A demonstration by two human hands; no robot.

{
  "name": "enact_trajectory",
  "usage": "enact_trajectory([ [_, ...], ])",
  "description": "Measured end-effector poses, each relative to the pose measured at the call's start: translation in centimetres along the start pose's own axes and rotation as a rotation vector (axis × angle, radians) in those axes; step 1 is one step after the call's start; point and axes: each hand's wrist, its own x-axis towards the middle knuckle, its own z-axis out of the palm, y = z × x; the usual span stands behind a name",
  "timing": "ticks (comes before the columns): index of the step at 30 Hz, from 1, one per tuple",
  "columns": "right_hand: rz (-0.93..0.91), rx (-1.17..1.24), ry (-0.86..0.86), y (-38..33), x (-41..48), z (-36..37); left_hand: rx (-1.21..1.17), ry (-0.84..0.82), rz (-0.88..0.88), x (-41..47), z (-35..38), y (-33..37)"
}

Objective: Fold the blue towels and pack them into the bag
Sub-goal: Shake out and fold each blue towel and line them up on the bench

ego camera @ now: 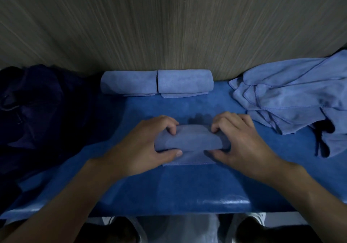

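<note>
One half-rolled blue towel [187, 141] at the middle of the table [187, 190], gripped at both ends: left hand [148, 145] curled round one, right hand [242, 141] round the other. Behind, against the wall, two more: left roll [129, 82] touching right roll [185, 81]. Rightward, one loose heap of towels [293, 96]; leftward, one dark bag [37, 111].

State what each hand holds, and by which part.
Both grip one rolled blue towel: the left hand its left end, the right hand its right end, fingers curled over the top.

towel pile [293, 92]: cut by right edge | dark bag [37, 107]: cut left, details murky
</note>
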Motion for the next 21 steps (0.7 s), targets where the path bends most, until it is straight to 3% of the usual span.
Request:
enact_trajectory([
  [10,-0.029,0.142,0.013,-0.5,-2.1,-0.3,0.006,-0.02,0.04,-0.3,0.7,0.1],
  [16,0.056,0.307,-0.174,0.6,-2.8,0.1,0.058,-0.142,0.013,-0.6,0.9,-0.2],
  [21,0.074,0.344,-0.17,0.6,-2.6,0.3,0.043,-0.125,0.002,-0.8,1.0,0.0],
])
